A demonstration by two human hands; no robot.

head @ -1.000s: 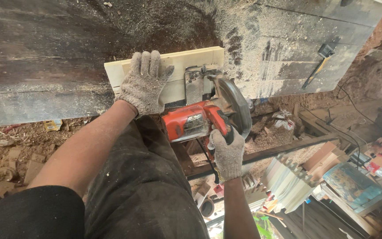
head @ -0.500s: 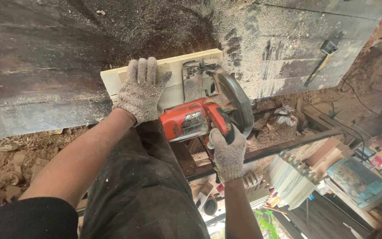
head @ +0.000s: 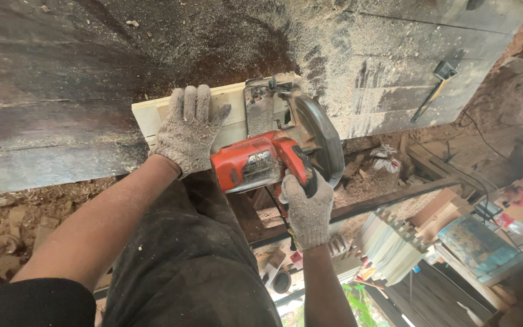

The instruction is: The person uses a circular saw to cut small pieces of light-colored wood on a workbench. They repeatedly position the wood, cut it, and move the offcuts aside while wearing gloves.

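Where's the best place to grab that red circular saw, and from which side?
Likely the black rear handle of the red circular saw, taken from the near edge of the bench, where the gloved right hand wraps it. The handle juts back, away from the blade guard.

Rough knit gloves (head: pixel 190 130), glossy plastic saw (head: pixel 255 169), pale wood (head: pixel 146 118).

We count two gloved hands: the left hand (head: pixel 190 128) and the right hand (head: pixel 307 209). We see one red circular saw (head: pixel 273 158), one pale board (head: pixel 152 118), one dusty desk (head: pixel 62 79) and one hammer (head: pixel 434 85) right of the saw grip.
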